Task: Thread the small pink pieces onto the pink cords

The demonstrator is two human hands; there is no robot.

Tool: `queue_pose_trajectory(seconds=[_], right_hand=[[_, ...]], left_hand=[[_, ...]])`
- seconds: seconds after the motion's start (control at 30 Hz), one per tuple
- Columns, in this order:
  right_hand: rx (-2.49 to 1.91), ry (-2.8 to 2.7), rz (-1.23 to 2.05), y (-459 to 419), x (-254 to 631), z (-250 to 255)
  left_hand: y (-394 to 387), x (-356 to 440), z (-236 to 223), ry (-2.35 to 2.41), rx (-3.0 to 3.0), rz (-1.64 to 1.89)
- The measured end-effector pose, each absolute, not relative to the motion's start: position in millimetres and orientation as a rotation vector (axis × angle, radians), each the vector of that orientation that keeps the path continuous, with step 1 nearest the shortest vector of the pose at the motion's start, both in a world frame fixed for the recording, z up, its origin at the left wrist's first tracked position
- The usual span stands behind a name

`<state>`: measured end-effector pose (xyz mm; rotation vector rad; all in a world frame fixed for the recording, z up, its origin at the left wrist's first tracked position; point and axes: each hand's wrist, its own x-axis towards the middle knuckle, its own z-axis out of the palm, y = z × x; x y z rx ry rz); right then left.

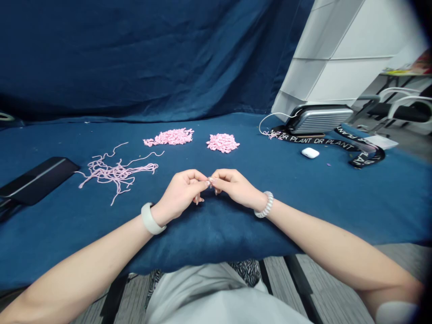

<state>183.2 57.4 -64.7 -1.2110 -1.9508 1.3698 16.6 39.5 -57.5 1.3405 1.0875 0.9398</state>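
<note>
My left hand (184, 191) and my right hand (234, 187) meet over the front part of the blue-covered table (290, 193). Thumb and forefinger of each are pinched, and the fingertips touch or nearly touch. Whatever lies between them is too small or too hidden to name. Beyond the hands are two heaps of small pink knotted yarn pieces, a wider left heap (172, 137) and a rounder right heap (222, 142). Left of my left hand lies a loose tangle of pale pink yarn strands (118, 173).
A black flat object (40, 180) with a grey stripe lies at the left. To the right are a silver ridged case (320, 120), a black lettered strap (313, 141), a white earbud case (310, 153) and a few pink scraps. A blue cloth (151, 58) hangs behind the table.
</note>
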Motion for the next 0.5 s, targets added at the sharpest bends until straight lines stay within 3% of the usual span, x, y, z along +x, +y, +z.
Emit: queue_pose_trajectory(seconds=[0.2,0.5], right_hand=[[-1.223,-1.848,1.49,61.7,186.1,-66.4],[-1.282,-1.834,1.412,65.5,188.1,-70.4]], left_hand=[[41.7,16.3,-56.6,1.086,1.28,0.952],[44.6,14.7,-61.2,1.101,1.208,0.992]])
